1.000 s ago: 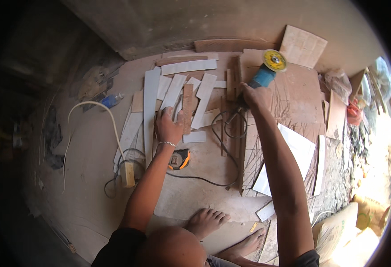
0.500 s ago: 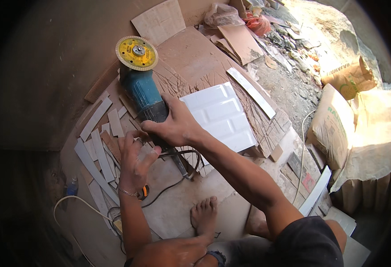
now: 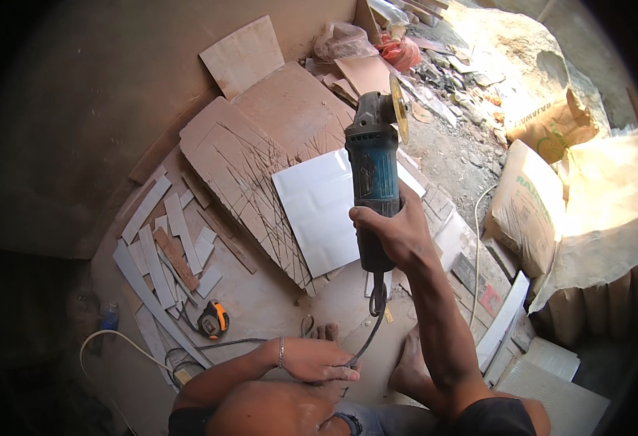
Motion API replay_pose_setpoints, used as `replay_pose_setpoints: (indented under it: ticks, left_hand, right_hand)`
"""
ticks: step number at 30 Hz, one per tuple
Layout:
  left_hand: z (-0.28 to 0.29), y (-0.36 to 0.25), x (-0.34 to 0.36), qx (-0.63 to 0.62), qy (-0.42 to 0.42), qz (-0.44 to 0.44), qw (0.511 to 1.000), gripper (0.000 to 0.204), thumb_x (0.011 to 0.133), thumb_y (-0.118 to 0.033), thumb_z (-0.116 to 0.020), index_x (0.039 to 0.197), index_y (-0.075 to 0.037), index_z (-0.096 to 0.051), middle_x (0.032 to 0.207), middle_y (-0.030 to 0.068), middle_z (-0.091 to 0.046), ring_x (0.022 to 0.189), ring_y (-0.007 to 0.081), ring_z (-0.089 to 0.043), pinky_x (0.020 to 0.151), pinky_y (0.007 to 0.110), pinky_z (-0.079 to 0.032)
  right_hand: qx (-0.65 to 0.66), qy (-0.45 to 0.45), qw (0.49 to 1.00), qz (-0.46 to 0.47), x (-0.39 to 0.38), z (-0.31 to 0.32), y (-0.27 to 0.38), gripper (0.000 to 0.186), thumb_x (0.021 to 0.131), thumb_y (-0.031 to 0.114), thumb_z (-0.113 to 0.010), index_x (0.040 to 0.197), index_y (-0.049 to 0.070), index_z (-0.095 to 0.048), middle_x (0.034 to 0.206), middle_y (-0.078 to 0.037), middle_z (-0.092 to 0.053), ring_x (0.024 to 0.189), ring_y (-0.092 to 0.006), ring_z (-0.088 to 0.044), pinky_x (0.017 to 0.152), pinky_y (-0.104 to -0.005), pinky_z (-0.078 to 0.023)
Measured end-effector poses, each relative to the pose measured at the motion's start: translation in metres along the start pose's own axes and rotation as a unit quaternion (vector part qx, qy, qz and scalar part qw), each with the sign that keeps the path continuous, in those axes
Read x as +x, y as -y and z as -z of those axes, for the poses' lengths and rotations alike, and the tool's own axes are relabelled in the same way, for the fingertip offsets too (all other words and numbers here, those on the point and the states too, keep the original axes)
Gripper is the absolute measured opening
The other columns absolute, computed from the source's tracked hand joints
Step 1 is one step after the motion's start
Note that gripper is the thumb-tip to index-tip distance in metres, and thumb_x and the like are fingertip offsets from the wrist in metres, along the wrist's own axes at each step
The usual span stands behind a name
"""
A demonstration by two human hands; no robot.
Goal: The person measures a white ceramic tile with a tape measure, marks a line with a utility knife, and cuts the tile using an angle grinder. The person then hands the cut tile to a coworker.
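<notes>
My right hand (image 3: 402, 229) grips the blue-and-black angle grinder (image 3: 376, 171), held upright with its yellow cutting disc (image 3: 399, 109) edge-on at the top. Low in the view, my left hand (image 3: 319, 360) is closed on the grinder's black power cord (image 3: 362, 345), its fingertips partly hidden. Behind the grinder, a white glossy tile (image 3: 312, 211) lies on scored pinkish boards (image 3: 224, 167). An orange-and-black tape measure (image 3: 213, 320) lies left of my left hand, below many narrow white tile strips (image 3: 166, 272).
A square tile (image 3: 239, 54) leans on the wall. Rubble (image 3: 471, 94) and plastic bags (image 3: 395, 51) lie at the back right. Paper sacks (image 3: 522, 203) stand on the right. A pale cable (image 3: 86, 345), a bottle (image 3: 110, 316) and my bare feet (image 3: 406, 370) are on the floor.
The view has swung right since the oldest frame. The grinder has turned, its disc now edge-on to the right. My left hand has left the tile strips and dropped to the cord.
</notes>
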State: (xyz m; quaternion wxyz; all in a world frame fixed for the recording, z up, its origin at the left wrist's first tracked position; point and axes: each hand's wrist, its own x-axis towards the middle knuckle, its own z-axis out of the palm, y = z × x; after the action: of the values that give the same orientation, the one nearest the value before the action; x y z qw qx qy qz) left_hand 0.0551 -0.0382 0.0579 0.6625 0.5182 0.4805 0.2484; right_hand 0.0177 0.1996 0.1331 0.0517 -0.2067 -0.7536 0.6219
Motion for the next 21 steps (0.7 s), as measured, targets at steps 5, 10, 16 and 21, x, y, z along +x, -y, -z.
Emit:
replay_pose_setpoints:
  ticks: [5,10,16,21]
  left_hand:
    - [0.006,-0.024,-0.004,-0.056,-0.099,0.031,0.993,0.058,0.114,-0.050,-0.029,0.122,-0.001,-0.059,0.094,0.0276,-0.066,0.094,0.0458,-0.065,0.092,0.051,-0.047]
    - [-0.023,-0.010,0.057,0.122,-0.071,0.025,0.990,0.048,0.113,-0.041,-0.038,0.108,0.000,-0.063,0.082,0.0172,-0.069,0.083,0.0392,-0.069,0.087,0.049,-0.052]
    - [0.001,0.023,0.098,-0.517,-0.360,0.176,0.756,0.026,0.108,-0.018,-0.054,0.100,0.004,-0.065,0.078,0.0109,-0.068,0.065,0.0174,-0.068,0.049,0.033,-0.048]
    - [0.036,0.050,-0.024,-0.434,-0.754,-0.108,0.481,0.011,0.106,-0.008,-0.059,0.103,0.001,-0.065,0.075,-0.0015,-0.054,0.059,0.0047,-0.043,0.053,0.021,-0.033]
  right_hand:
    - [-0.071,-0.154,0.986,0.010,0.018,0.022,-0.032,0.048,0.071,0.028,-0.081,0.105,-0.002,-0.063,0.089,-0.012,-0.069,0.079,-0.0226,-0.068,0.077,-0.0366,-0.056]
    - [0.043,-0.181,0.982,-0.014,0.048,0.020,-0.023,0.043,0.074,0.025,-0.080,0.103,-0.002,-0.064,0.088,-0.013,-0.070,0.074,-0.0212,-0.069,0.070,-0.0357,-0.058]
    - [0.156,-0.101,0.983,-0.004,0.028,0.012,0.017,0.033,0.083,0.020,-0.079,0.101,-0.002,-0.063,0.080,-0.010,-0.067,0.061,-0.0167,-0.065,0.056,-0.0318,-0.056]
    - [0.126,-0.071,0.989,-0.006,0.020,0.046,0.034,0.036,0.083,0.022,-0.078,0.103,-0.002,-0.062,0.081,-0.011,-0.068,0.063,-0.0172,-0.067,0.057,-0.0314,-0.058]
